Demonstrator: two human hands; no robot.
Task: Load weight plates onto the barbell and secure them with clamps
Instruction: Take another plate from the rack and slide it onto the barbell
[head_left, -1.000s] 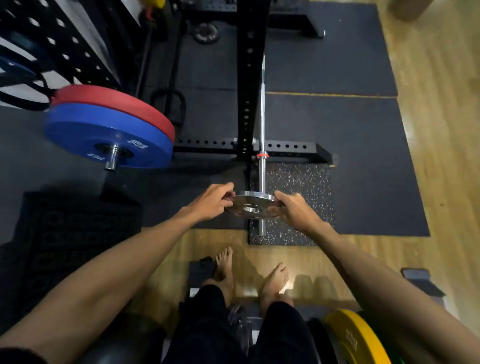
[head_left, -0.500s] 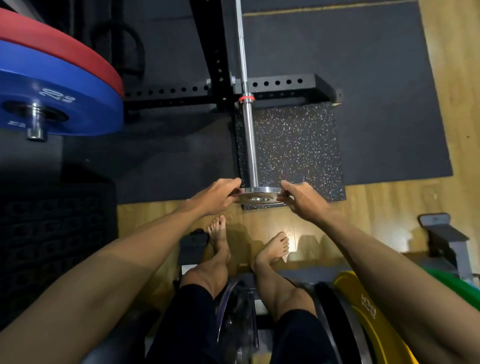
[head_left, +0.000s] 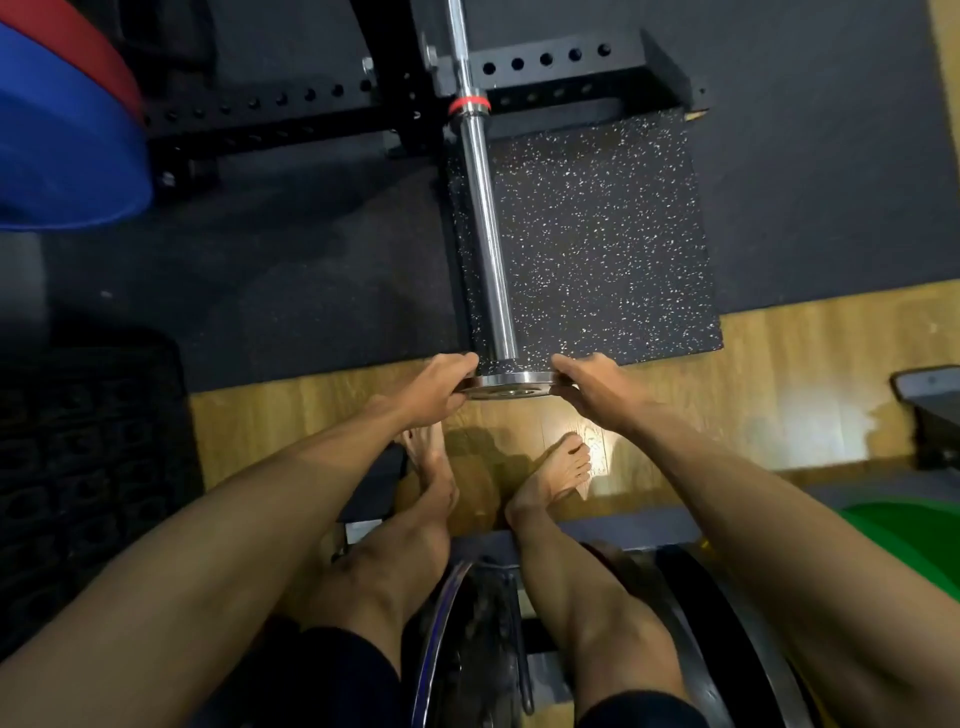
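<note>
Both hands hold a small steel plate (head_left: 506, 387) at the near end of the bar sleeve (head_left: 485, 228). The left hand (head_left: 434, 387) grips the plate's left rim, fingers curled over the top edge and thumb beneath; the right hand (head_left: 592, 384) grips the right rim the same way, fingers bent over the edge. The plate faces the camera almost edge-on, its flat side turned slightly up, and its centre hole sits right at the tip of the sleeve (whether the sleeve has entered the hole cannot be told from this angle). The sleeve runs away from the person, past a red band (head_left: 467, 102) at its collar, and crosses the black rack (head_left: 545, 60) with its row of holes. Under the sleeve lies a speckled mat (head_left: 597, 249), its near edge on the wooden floor (head_left: 779, 374).

At upper left a blue plate (head_left: 62, 145) and a red plate (head_left: 78, 36) behind it hang on another bar. Two bare feet stand on the floor below the hands. Near the legs stand dark plates (head_left: 691, 623) on edge, with a green plate (head_left: 904, 535) at the right.
</note>
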